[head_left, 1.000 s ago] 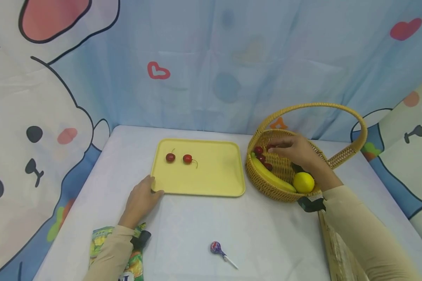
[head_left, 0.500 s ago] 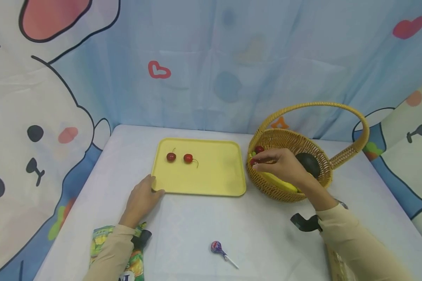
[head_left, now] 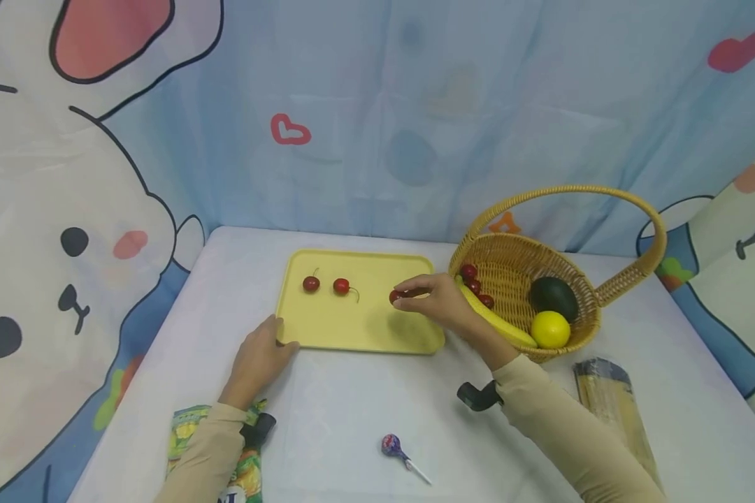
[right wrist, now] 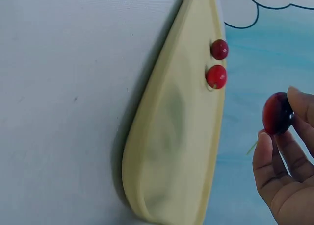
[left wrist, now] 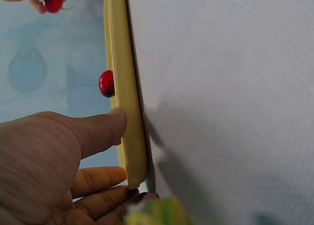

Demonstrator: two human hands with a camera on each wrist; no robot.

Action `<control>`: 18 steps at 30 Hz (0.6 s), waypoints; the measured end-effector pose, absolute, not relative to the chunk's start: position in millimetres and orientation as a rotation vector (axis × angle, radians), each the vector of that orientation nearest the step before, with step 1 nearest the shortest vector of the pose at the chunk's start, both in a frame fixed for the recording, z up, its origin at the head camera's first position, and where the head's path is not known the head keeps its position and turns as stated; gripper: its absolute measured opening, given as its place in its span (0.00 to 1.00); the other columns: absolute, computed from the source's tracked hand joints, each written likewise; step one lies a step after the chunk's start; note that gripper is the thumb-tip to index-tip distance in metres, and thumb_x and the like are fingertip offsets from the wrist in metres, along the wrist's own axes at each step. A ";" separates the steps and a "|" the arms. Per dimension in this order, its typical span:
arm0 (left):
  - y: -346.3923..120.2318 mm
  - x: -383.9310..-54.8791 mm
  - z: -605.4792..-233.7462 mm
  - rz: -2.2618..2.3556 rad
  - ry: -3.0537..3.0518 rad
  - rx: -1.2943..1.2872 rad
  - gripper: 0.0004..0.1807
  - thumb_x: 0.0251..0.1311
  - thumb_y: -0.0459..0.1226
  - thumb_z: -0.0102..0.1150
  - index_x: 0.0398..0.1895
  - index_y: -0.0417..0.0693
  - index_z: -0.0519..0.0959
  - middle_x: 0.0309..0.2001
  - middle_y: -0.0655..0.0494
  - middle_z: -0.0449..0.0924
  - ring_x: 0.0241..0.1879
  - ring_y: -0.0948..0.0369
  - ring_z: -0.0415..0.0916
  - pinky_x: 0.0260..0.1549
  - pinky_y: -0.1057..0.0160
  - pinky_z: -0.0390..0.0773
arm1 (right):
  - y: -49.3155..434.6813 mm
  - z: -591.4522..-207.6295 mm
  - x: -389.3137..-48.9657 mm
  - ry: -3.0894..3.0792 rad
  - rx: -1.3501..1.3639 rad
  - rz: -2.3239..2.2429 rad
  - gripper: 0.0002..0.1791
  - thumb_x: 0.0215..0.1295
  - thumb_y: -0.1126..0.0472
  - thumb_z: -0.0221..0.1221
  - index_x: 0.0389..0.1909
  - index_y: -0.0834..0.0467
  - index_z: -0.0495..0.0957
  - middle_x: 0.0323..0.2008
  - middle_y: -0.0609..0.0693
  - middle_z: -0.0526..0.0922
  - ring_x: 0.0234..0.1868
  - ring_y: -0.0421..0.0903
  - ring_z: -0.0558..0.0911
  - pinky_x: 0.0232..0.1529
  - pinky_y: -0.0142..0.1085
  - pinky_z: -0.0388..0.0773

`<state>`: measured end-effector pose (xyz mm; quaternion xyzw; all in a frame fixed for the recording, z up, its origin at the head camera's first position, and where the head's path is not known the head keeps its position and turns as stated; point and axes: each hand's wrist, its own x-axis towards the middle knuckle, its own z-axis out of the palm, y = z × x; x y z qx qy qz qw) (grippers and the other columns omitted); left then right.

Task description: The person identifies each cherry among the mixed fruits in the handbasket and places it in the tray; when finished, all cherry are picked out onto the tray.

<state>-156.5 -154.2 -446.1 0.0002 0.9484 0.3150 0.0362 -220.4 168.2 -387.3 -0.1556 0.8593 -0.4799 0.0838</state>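
Over the right part of the yellow tray [head_left: 352, 327], my right hand [head_left: 443, 304] pinches a dark red cherry [right wrist: 275, 113] between thumb and fingertips; its thin stem hangs down. My left hand [head_left: 261, 360] holds the tray's near left corner, the thumb [left wrist: 100, 132] on the rim and the fingers around the corner. Two more cherries lie apart on the tray's left half, one darker [head_left: 311, 283] and one brighter red [head_left: 341, 286]. Right of the tray stands a wicker basket [head_left: 506, 276] with several cherries [head_left: 473, 286], a banana [head_left: 500, 323], a yellow lemon-like fruit [head_left: 550, 330] and a dark green avocado-like fruit [head_left: 554, 297].
The basket's tall handle [head_left: 579, 189] arches above it. A wrapped lollipop [head_left: 391, 445] lies at the table's front. Partly under the left forearm is a printed snack bag [head_left: 248, 471]. A long flat brownish package [head_left: 613, 402] lies beside the right forearm. A cartoon curtain [head_left: 365, 175] hangs behind.
My right hand has come out of the basket with a cherry and moved left over the tray. The left hand stays at the tray's corner.
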 end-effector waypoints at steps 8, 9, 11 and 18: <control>-152.1 -156.6 -444.9 0.958 2.922 -0.008 0.36 0.63 0.39 0.63 0.67 0.24 0.64 0.68 0.28 0.64 0.68 0.37 0.64 0.68 0.43 0.67 | 144.1 -411.1 -244.2 2.596 -0.401 -1.462 0.17 0.59 0.60 0.70 0.48 0.62 0.86 0.46 0.57 0.88 0.46 0.51 0.87 0.45 0.38 0.85; -152.0 -156.8 -444.5 0.953 2.925 -0.003 0.36 0.63 0.39 0.63 0.67 0.24 0.65 0.68 0.28 0.64 0.68 0.37 0.64 0.68 0.43 0.67 | 142.2 -413.3 -246.3 2.597 -0.382 -1.466 0.17 0.59 0.60 0.70 0.48 0.62 0.86 0.47 0.57 0.88 0.46 0.51 0.87 0.44 0.37 0.85; -152.2 -157.1 -443.9 0.945 2.929 0.004 0.35 0.63 0.39 0.63 0.67 0.24 0.65 0.68 0.28 0.64 0.68 0.37 0.63 0.68 0.43 0.67 | 138.4 -417.2 -250.4 2.590 -0.331 -1.485 0.17 0.59 0.60 0.70 0.49 0.62 0.85 0.46 0.57 0.88 0.45 0.49 0.87 0.41 0.34 0.84; -152.8 -156.5 -443.7 0.946 2.927 0.012 0.34 0.63 0.39 0.63 0.66 0.24 0.66 0.69 0.27 0.62 0.69 0.36 0.62 0.68 0.42 0.65 | 122.8 -428.1 -264.8 2.632 -0.249 -1.477 0.16 0.60 0.61 0.69 0.48 0.62 0.85 0.46 0.58 0.88 0.43 0.50 0.87 0.33 0.31 0.82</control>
